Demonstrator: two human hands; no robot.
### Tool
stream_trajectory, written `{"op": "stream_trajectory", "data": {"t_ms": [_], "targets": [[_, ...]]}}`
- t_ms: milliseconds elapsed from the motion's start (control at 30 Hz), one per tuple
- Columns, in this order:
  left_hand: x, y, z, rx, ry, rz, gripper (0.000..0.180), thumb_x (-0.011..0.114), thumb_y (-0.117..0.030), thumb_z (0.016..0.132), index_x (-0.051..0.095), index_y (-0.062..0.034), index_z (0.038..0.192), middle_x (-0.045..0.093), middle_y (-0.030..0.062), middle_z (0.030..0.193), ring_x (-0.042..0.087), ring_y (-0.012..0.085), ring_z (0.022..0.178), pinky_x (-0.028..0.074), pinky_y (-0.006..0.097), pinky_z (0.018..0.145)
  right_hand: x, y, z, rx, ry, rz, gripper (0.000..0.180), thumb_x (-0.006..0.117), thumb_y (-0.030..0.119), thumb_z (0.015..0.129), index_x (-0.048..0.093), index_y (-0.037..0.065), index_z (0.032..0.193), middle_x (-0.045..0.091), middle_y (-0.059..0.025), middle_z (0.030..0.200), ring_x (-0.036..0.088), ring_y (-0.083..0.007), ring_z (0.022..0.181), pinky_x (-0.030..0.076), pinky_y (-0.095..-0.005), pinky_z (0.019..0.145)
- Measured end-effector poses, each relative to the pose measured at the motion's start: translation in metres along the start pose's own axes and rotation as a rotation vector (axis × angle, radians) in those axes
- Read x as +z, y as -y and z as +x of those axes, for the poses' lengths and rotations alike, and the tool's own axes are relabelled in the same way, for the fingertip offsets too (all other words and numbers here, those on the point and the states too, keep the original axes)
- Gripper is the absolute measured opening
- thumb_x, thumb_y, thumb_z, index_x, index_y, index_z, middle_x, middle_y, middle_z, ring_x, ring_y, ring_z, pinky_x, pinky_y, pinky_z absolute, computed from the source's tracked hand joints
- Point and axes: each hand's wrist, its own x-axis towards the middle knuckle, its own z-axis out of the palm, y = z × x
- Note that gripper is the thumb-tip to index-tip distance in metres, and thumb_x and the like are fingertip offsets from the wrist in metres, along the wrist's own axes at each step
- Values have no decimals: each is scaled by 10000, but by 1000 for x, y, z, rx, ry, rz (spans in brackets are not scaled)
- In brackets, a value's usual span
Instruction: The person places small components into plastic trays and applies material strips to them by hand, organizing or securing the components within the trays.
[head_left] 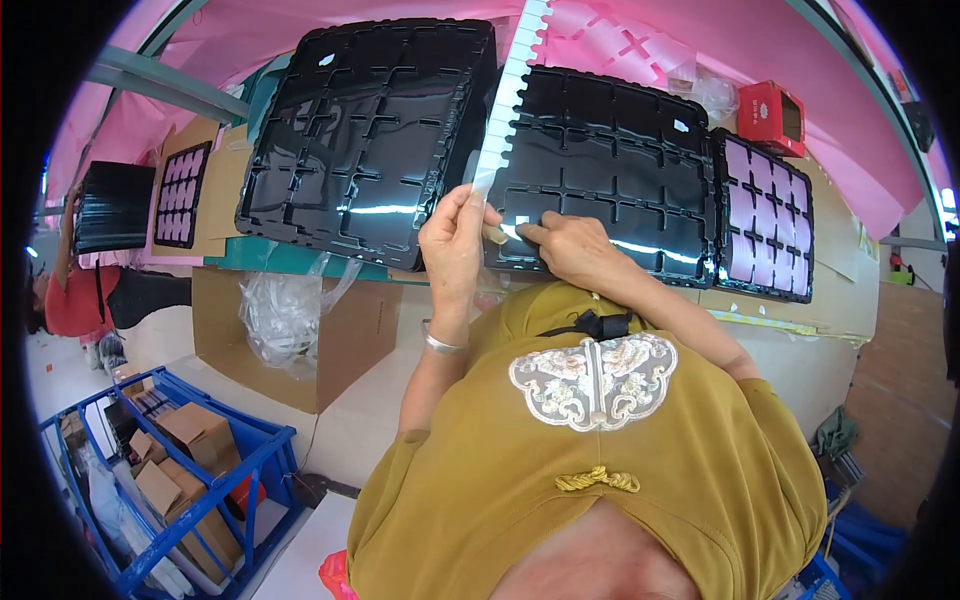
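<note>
My left hand (455, 240) is closed, pinching the lower end of a long white strip (508, 110) with a notched right edge. The strip slants upward across the gap between two stacks of black plastic trays. My right hand (575, 245) rests on the near left part of the right black tray stack (620, 180), its index finger stretched out against the surface. Beside that fingertip is a small white piece (521, 222). Between my hands lies a small tan thing (495, 235) that I cannot make out. To the left stands the other black tray stack (360, 130).
A tray with pink compartments (768, 220) and a red box (771, 118) are at the right. Left of the table are a cardboard box with clear plastic (285, 320) and a blue-framed cart (190, 470). A person in red (80, 300) is at far left.
</note>
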Motion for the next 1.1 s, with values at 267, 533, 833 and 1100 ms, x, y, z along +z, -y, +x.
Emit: {"op": "stream_trajectory", "data": {"t_ms": [267,533,833,1100], "targets": [[-4,4,-1,-104,42,-93,162,526,-90,975,611,13,1067,676,51,836,616,73,677,464,200,605,-13,9,-12,-196,7,-199,402,559,78,844,620,122,1239,607,-141,835,645,-312,735,511,-404,629],[6,-1,-1,-196,175,-175,174,538,-106,960,590,9,1079,668,80,861,613,106,661,496,226,629,-43,-17,31,515,-78,1123,283,642,307,935,703,75,1086,470,74,658,370,-21,553,279,-205,480],[14,14,-2,-122,190,-101,200,554,-143,980,601,17,1089,665,50,805,590,65,660,464,209,574,-44,-6,50,503,-86,1210,246,705,297,880,690,57,933,500,69,640,373,-19,534,269,-204,471],[22,28,11,336,26,581,94,640,-62,888,632,7,952,689,111,842,676,240,699,505,288,640,-47,-14,44,484,-90,800,271,719,289,811,709,18,829,627,-24,677,526,-90,599,440,-268,574]]}}
